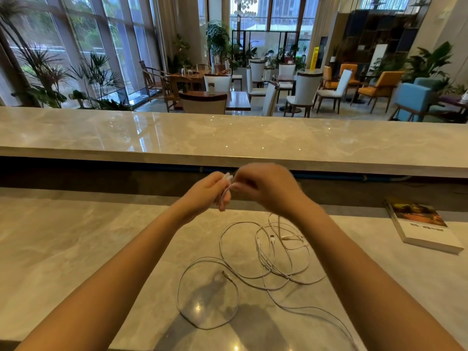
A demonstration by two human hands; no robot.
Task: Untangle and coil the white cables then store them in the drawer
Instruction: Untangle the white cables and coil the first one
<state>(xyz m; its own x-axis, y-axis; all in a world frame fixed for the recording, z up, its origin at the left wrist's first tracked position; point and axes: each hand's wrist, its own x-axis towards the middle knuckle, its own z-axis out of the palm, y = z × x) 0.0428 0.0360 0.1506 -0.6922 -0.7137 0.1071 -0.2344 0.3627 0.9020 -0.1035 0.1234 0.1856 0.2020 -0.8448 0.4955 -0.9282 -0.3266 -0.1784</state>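
Observation:
Several thin white cables (268, 262) lie in a loose tangle of loops on the marble counter (76, 249), with small plug ends showing among them. Both hands are raised above the tangle, close together. My left hand (207, 191) grips a white cable end between curled fingers. Touching it from the right, my right hand (266, 186) pinches the same cable; it is blurred. From under the right hand a strand hangs down to the tangle. No drawer is in view.
A paperback book (423, 225) lies on the counter at the right. A higher marble ledge (228, 140) runs across behind the hands, with a dark gap beneath it. Beyond it is a lounge with chairs, tables and plants.

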